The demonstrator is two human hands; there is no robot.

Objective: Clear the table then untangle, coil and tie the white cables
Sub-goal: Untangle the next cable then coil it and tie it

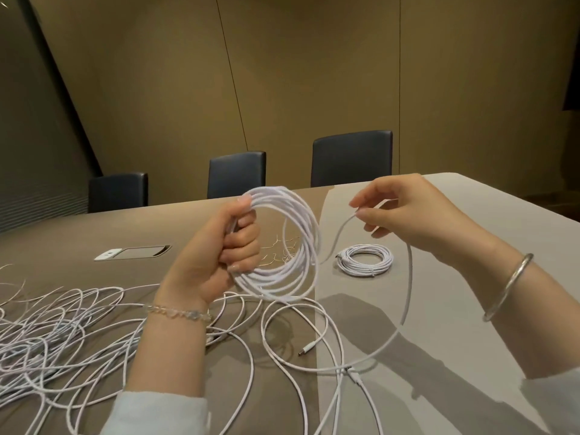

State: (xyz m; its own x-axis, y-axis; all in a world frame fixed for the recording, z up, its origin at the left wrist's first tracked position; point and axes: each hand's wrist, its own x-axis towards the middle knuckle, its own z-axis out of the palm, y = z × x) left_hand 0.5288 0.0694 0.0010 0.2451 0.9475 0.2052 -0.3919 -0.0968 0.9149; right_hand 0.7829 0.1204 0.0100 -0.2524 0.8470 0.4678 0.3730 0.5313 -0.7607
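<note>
My left hand grips a coil of white cable of several loops, held upright above the table. My right hand pinches the loose strand of that same cable between thumb and fingers; the strand arcs down to the table on the right. A finished, tied white coil lies flat on the table beyond my hands. A big tangle of white cables covers the table at the left, and more loose loops with a plug end lie in front of me.
The grey-brown table runs back to three dark chairs against a tan wall. A socket hatch is set in the tabletop at the left. Thin wire ties lie behind the held coil.
</note>
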